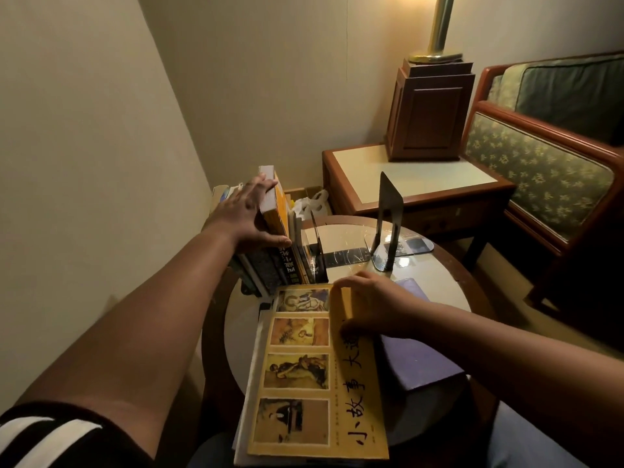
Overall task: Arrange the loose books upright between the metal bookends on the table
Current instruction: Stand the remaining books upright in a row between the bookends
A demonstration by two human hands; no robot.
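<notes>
Yellow book (304,366) lies flat nearest the body, long axis running away from the person; the right hand (374,307) pinches its far corner with curled fingers, over a purple book (418,363); just beyond those fingertips opens the gap between inner bookend (319,246) and outer bookend (390,214); farther left, the left hand (246,217) presses straight fingers on the upright books (270,268); the right hand sits nearer the gap.

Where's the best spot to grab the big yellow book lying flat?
Probably its right long edge, coming from the right, where the right hand curls. The yellow book lies flat, cover up, so only an edge offers a hold, and the left hand rests on the upright books.
</notes>
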